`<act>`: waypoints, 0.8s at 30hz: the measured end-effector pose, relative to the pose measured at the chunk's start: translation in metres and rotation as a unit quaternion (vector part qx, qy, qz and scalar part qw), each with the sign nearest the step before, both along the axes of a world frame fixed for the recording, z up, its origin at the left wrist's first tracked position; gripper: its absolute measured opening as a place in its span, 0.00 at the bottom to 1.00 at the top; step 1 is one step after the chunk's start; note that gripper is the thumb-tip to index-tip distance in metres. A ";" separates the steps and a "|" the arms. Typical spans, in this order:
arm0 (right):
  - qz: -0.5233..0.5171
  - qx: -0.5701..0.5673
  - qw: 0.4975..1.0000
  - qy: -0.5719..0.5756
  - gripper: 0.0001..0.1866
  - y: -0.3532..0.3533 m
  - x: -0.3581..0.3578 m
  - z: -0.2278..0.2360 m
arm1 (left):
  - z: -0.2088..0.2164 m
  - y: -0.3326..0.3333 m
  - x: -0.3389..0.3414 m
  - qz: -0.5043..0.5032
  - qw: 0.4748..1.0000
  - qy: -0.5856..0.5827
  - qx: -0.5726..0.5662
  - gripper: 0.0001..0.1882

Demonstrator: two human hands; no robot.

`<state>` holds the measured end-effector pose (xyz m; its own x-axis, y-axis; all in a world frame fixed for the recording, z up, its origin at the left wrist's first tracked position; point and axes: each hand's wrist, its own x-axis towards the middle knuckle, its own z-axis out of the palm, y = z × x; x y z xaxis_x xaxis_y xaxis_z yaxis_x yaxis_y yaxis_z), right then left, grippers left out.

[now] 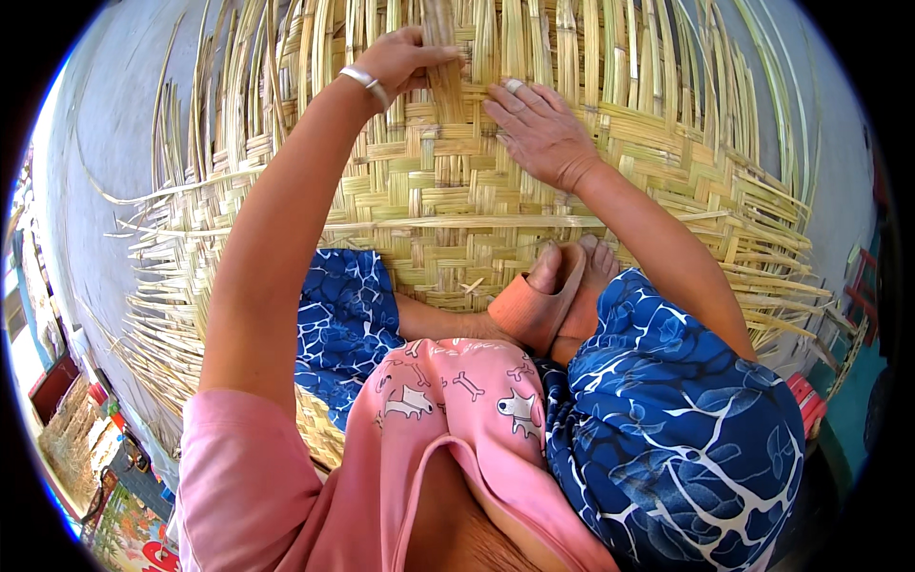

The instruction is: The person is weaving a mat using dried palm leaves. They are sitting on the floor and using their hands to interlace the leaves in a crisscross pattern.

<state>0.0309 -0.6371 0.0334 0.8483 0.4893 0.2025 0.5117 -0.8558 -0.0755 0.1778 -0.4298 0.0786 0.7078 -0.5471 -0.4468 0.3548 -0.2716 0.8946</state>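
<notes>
A large mat of flat, yellow-green split strips (419, 195) lies beneath me, woven in its middle, with long loose ends at its edges. At the far side, my left hand (405, 59), with a silver bangle at the wrist, is closed around a group of flat strips (441, 71), raised and blurred by motion. My right hand (543, 133) lies flat on the weave just right of them, its fingers stretched out and a ring on one finger. A long pale strip (457, 221) runs crosswise over the mat, nearer to me.
My feet, one in an orange sandal (536, 303), rest on the mat's near part. Grey floor (114, 181) surrounds the mat. Assorted items, including a framed panel (67, 429), stand at the lower left; a pink object (806, 405) is at the right.
</notes>
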 end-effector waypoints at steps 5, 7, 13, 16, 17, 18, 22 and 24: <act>-0.008 -0.021 1.000 -0.001 0.24 0.000 0.000 -0.004 | 0.012 0.010 -0.011 -0.058 0.997 0.006 -0.055 0.16; -0.007 -0.023 1.000 -0.005 0.24 0.000 0.000 -0.004 | -0.004 0.002 -0.003 -0.068 0.995 -0.069 0.032 0.19; -0.015 -0.023 1.000 0.004 0.24 0.000 0.000 -0.005 | -0.001 -0.032 -0.014 -0.132 0.808 -0.381 0.429 0.26; -0.009 0.006 1.000 0.020 0.24 0.002 -0.002 0.000 | -0.016 -0.031 -0.022 -0.072 0.796 -0.400 0.449 0.30; -0.006 0.002 1.000 0.013 0.23 0.001 -0.003 0.000 | -0.017 -0.032 -0.024 -0.051 0.800 -0.392 0.452 0.33; -0.003 -0.002 1.000 0.007 0.23 -0.002 -0.004 -0.001 | -0.019 -0.031 -0.029 -0.020 0.793 -0.430 0.431 0.30; -0.056 0.027 0.997 -0.047 0.23 -0.013 -0.017 0.001 | -0.039 -0.031 -0.044 -0.066 0.755 -0.545 0.359 0.22; -0.099 0.031 0.993 -0.046 0.23 -0.019 -0.022 -0.002 | -0.039 -0.031 -0.063 -0.099 0.715 -0.593 0.357 0.20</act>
